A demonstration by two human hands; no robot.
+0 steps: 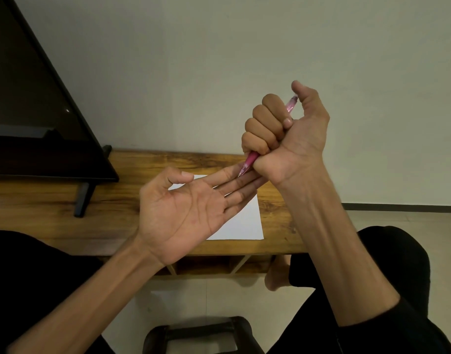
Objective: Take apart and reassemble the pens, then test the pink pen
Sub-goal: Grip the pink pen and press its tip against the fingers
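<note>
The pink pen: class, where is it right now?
Head view, right of centre: the right hand grips the pink pen, tip down, touching the open left hand's fingers.

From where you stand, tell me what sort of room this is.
Probably a living room at home: a flat-screen TV stands on a low wooden table against a plain wall, and the person sits before it with a bare foot on the tiled floor.

forearms: bare | right sleeve [408, 325]: black, pushed up | trousers [35, 272]: black | foot [276, 277]: bare
</note>
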